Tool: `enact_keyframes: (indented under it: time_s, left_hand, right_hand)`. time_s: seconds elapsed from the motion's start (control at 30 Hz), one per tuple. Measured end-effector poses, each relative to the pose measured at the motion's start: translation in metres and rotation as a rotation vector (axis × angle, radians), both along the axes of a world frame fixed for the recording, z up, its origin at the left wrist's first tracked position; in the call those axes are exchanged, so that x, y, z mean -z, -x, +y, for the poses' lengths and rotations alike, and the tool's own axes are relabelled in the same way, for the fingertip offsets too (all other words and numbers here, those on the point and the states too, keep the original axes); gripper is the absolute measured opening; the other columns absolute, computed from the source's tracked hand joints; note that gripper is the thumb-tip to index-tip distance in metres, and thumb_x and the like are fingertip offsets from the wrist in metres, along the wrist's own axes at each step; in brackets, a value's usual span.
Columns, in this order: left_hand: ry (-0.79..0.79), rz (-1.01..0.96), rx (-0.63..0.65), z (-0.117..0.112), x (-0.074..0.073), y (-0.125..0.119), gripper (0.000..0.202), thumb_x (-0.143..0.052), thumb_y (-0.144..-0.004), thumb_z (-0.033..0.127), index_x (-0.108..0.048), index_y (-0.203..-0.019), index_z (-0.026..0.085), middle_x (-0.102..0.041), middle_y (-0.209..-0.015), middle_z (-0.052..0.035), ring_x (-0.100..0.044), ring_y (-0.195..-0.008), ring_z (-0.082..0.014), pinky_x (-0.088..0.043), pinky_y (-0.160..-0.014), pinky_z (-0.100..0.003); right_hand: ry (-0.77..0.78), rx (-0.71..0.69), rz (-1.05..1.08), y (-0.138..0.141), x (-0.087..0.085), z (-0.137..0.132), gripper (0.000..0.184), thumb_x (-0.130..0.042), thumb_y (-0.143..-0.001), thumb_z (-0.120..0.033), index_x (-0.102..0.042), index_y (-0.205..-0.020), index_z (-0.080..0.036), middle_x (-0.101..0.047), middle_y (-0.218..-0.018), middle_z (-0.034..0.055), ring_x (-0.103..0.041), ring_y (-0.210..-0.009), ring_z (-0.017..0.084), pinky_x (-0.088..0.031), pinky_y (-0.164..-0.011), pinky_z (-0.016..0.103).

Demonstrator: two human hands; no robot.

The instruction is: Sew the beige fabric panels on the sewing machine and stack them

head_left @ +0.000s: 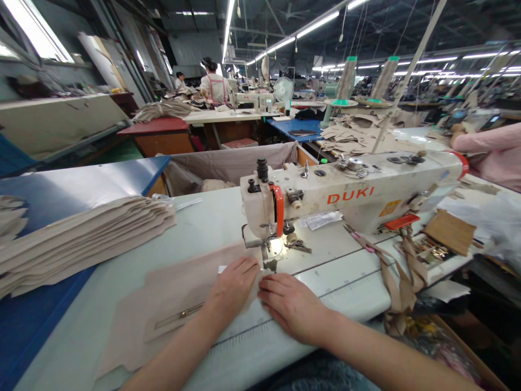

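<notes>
A beige fabric panel [171, 279] lies on the sewing machine's pale table, its far end close to the lit needle area. Set into the panel is a zipper [183, 313] with a metal pull. My left hand [235, 285] presses on the panel's right part, fingers together and curved down, thumb hidden. A small white slip [222, 269] shows beside those fingers. Facing it, my right hand [291, 304] has its fingers bent onto the panel's right edge, thumb tucked out of sight. Just beyond both hands stands the sewing machine [345, 190], with its presser foot [272, 244] near my fingertips.
Stacked beige fabric pieces [89, 236] lie at left. Scissors [360, 236] and fabric strips [393, 277] are at right, beside a tray of small metal parts [437, 252]. A fabric-lined bin [236, 160] stands behind the table. A co-worker's pink sleeve [488, 138] shows at far right.
</notes>
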State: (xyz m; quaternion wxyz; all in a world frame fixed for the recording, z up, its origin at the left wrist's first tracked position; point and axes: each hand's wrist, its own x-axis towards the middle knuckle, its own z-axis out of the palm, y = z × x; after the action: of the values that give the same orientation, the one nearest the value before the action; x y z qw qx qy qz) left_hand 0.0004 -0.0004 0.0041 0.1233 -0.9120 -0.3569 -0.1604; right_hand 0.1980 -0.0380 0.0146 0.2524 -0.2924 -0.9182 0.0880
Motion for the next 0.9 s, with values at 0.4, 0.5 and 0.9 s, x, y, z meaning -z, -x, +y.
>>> enact_keyframes:
  time_s: [0.4, 0.5, 0.9]
  left_hand:
    - [-0.043, 0.045, -0.027, -0.014, -0.003, 0.002, 0.036, -0.037, -0.088, 0.005, -0.066, -0.108, 0.009, -0.071, -0.109, -0.0126, -0.063, -0.106, -0.0215, -0.049, -0.096, -0.034]
    - [-0.021, 0.007, -0.062, -0.018, -0.003, 0.005, 0.037, -0.036, -0.092, 0.012, -0.064, -0.116, 0.012, -0.069, -0.117, -0.0105, -0.062, -0.109, -0.0205, -0.05, -0.095, -0.035]
    - [0.11, -0.058, -0.155, 0.001, 0.009, -0.01, 0.04, -0.037, -0.094, 0.021, -0.057, -0.128, 0.014, -0.062, -0.129, -0.0117, -0.056, -0.122, -0.0219, -0.046, -0.101, -0.04]
  right_hand:
    - [0.015, 0.134, -0.147, 0.003, -0.014, 0.04, 0.01, -0.059, -0.09, -0.018, -0.067, -0.095, -0.014, -0.065, -0.09, 0.0074, -0.056, -0.089, 0.021, -0.047, -0.085, 0.033]
    - [-0.019, 0.117, -0.221, 0.004, -0.013, 0.045, 0.008, -0.059, -0.09, -0.018, -0.067, -0.093, -0.015, -0.063, -0.088, 0.0064, -0.055, -0.088, 0.021, -0.046, -0.083, 0.033]
    - [-0.094, 0.123, -0.288, -0.007, -0.014, 0.068, 0.013, -0.053, -0.093, -0.016, -0.065, -0.087, -0.016, -0.063, -0.091, 0.0066, -0.055, -0.089, 0.02, -0.044, -0.077, 0.03]
